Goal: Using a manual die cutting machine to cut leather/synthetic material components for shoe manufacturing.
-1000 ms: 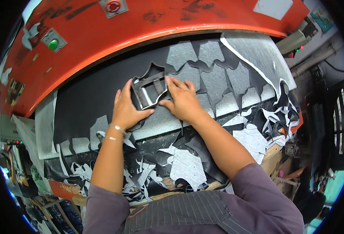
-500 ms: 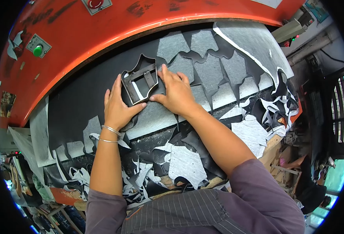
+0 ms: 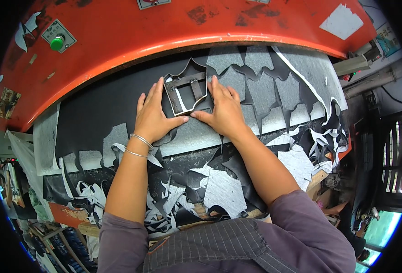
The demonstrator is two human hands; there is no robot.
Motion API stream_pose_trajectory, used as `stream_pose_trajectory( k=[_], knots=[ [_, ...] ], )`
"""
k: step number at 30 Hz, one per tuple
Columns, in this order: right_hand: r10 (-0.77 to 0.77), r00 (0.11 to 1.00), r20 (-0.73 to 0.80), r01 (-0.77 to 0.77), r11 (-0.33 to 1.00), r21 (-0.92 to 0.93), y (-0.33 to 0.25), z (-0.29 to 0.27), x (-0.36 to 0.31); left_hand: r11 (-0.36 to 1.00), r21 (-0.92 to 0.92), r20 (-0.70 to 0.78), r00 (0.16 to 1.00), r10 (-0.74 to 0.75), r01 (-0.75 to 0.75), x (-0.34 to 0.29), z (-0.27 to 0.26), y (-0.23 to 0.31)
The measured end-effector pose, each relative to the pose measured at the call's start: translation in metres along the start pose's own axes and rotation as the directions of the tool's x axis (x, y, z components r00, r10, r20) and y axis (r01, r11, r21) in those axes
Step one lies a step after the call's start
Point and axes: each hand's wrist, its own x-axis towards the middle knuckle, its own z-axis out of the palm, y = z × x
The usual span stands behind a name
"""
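Standing across from the work, I see both bare hands cupped around a metal cutting die (image 3: pixel 186 81), a dark, open-centred frame with crossbars and a peaked far end. It sits on the black sheet (image 3: pixel 110 104), left of a run of grey cut-out shapes (image 3: pixel 260 95). The left hand (image 3: pixel 159 116) is half open, its fingers laid along the die's left wall and its thumb stretched toward the near corner. The right hand (image 3: pixel 223 109) mirrors it, just as loosely open, with fingertips at the right wall and the thumb by that same near corner. Neither closes round the die; they flank it, and whether the thumbs actually touch it I can't tell. Two thin bangles (image 3: pixel 139 154) circle the left wrist. Nearer the striped apron (image 3: pixel 205 245) there's a litter of black and white scraps (image 3: pixel 176 200), with a larger whitish piece (image 3: pixel 225 193) among them. Beyond, the red machine body (image 3: pixel 164 36) curves across, a green button (image 3: pixel 57 43) at its left.
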Motion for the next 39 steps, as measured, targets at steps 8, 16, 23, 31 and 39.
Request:
stream_pose_trajectory(
  k=[8, 16, 23, 31, 39],
  knots=[
    [0.016, 0.997, 0.077, -0.024, 0.995, 0.096, -0.006, -0.015, -0.008, 0.999, -0.017, 0.044, 0.998, 0.044, -0.043, -0.020, -0.013, 0.000],
    [0.231, 0.605, -0.762, 0.295, 0.824, 0.484, -0.035, -0.150, 0.028, 0.944, -0.269, -0.801, 0.589, -0.108, -0.192, -0.074, -0.133, -0.004],
    [0.018, 0.511, -0.860, -0.020, 1.000, 0.008, -0.050, -0.203, 0.025, 0.993, 0.093, -0.729, 0.674, 0.120, -0.076, -0.125, -0.225, 0.031],
    [-0.485, 0.845, 0.225, 0.436, 0.869, 0.236, -0.169, -0.128, -0.211, 0.987, -0.156, -0.027, 0.999, -0.030, 0.025, -0.320, -0.092, 0.068],
    [-0.320, 0.892, 0.318, 0.348, 0.937, -0.034, -0.199, -0.064, -0.288, 0.995, 0.071, -0.188, 0.979, 0.078, -0.065, -0.367, -0.054, 0.081]
  ],
)
